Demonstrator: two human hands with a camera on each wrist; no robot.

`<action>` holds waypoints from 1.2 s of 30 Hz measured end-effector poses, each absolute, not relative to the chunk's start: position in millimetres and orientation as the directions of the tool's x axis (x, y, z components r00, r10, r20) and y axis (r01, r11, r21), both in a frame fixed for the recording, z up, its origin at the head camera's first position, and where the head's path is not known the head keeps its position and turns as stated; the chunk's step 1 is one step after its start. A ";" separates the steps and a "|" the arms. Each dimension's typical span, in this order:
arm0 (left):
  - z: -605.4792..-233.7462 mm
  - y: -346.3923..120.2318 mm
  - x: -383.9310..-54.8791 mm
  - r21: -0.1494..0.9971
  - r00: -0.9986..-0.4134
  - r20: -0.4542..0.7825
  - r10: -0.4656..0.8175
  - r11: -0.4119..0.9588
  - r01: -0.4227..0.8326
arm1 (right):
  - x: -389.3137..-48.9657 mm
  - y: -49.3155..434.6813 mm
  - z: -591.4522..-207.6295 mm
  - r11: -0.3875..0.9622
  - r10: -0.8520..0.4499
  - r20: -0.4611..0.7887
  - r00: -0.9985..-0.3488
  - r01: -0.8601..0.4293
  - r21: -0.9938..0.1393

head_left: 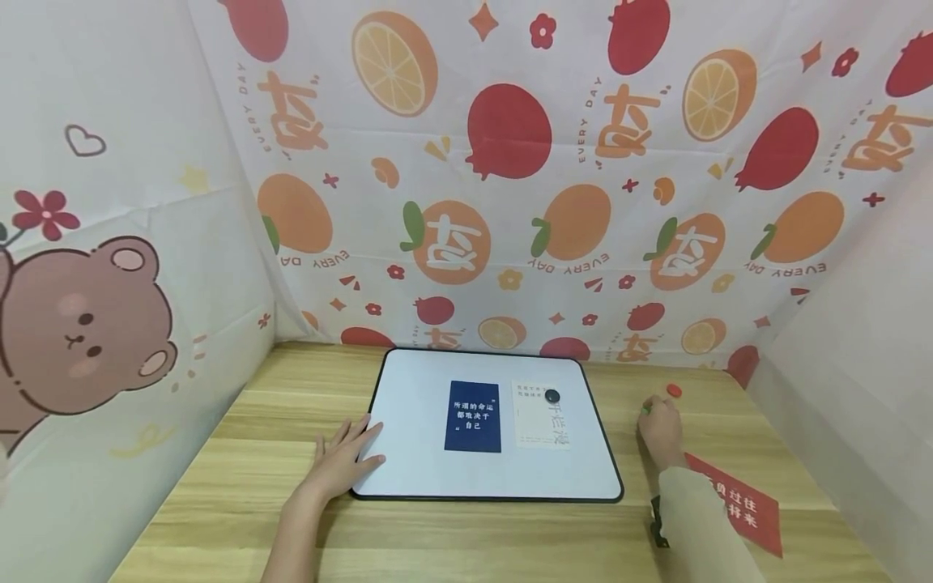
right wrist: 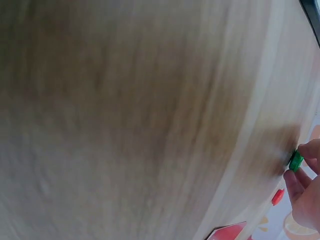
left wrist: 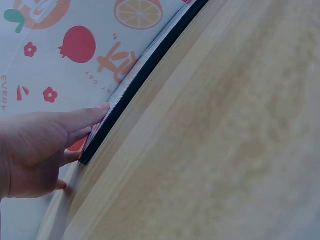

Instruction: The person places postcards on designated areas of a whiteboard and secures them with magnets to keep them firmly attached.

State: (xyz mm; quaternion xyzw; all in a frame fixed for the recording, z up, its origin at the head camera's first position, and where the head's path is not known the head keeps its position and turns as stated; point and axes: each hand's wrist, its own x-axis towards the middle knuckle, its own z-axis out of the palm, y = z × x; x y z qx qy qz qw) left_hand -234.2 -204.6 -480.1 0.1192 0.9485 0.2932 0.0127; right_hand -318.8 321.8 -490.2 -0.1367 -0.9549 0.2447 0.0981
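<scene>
A white board (head_left: 408, 461) with a black frame lies on the wooden table. My left hand (head_left: 338, 455) rests on its left edge, fingers spread; in the left wrist view the thumb (left wrist: 92, 116) lies over the board's rim. On the board are a dark blue card (head_left: 472, 437) and a white card (head_left: 532, 429) with a round black magnet (head_left: 552, 396) at its top right. Right of the board, my right hand (head_left: 665, 433) pinches a small green magnet (right wrist: 296, 160) between thumb and fingers, close to the table top. A round red magnet (head_left: 674, 390) lies just beyond it.
A red card (head_left: 758, 510) with white writing lies on the table (head_left: 554, 551), partly under the right forearm. A fruit-print cloth (head_left: 510, 227) hangs behind the table, and a bear-print cloth (head_left: 87, 324) at the left.
</scene>
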 end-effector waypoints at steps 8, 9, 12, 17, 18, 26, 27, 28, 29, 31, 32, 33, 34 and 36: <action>-479.7 -203.4 -231.9 0.559 -0.972 0.044 0.231 0.800 0.216 | -314.6 321.1 -488.7 0.842 0.304 0.123 -0.945 0.206 -0.498; -479.6 -203.3 -231.6 0.559 -0.972 0.047 0.232 0.800 0.218 | -314.5 321.5 -488.6 0.843 0.303 0.122 -0.945 0.206 -0.496; -479.5 -203.2 -231.2 0.562 -0.972 0.047 0.230 0.798 0.216 | -314.1 322.0 -487.5 0.844 0.305 0.124 -0.944 0.208 -0.495; -478.8 -203.4 -230.7 0.558 -0.973 0.039 0.228 0.802 0.211 | -313.5 321.8 -485.5 0.847 0.302 0.132 -0.944 0.202 -0.492; -478.5 -203.4 -230.3 0.558 -0.973 0.038 0.228 0.803 0.210 | -313.2 321.9 -485.5 0.847 0.301 0.133 -0.944 0.200 -0.492; -476.4 -202.5 -229.4 0.561 -0.972 0.034 0.234 0.800 0.213 | -311.6 320.2 -483.2 0.855 0.278 0.154 -0.948 0.171 -0.490; -476.3 -202.5 -229.5 0.560 -0.971 0.036 0.235 0.800 0.215 | -311.9 319.4 -482.3 0.856 0.275 0.161 -0.948 0.165 -0.491; -476.0 -202.6 -229.3 0.560 -0.971 0.039 0.235 0.800 0.216 | -312.5 318.5 -481.4 0.857 0.274 0.167 -0.947 0.161 -0.490; -475.8 -202.8 -229.2 0.561 -0.971 0.040 0.235 0.799 0.216 | -313.1 317.3 -480.3 0.855 0.274 0.170 -0.946 0.159 -0.493; -476.1 -203.0 -229.3 0.563 -0.971 0.044 0.235 0.797 0.218 | -314.8 314.5 -477.7 0.847 0.276 0.168 -0.946 0.158 -0.507; -476.2 -203.1 -229.5 0.563 -0.971 0.045 0.235 0.797 0.218 | -315.8 313.0 -476.3 0.843 0.277 0.166 -0.947 0.156 -0.515; -476.2 -203.1 -229.6 0.565 -0.971 0.044 0.234 0.796 0.218 | -316.5 311.7 -474.9 0.838 0.276 0.164 -0.947 0.154 -0.523; -476.1 -203.0 -229.6 0.564 -0.971 0.046 0.234 0.796 0.218 | -317.4 310.6 -473.9 0.835 0.274 0.163 -0.948 0.151 -0.529; -476.2 -202.8 -229.7 0.563 -0.971 0.044 0.234 0.797 0.218 | -318.7 308.6 -472.3 0.827 0.274 0.159 -0.948 0.149 -0.542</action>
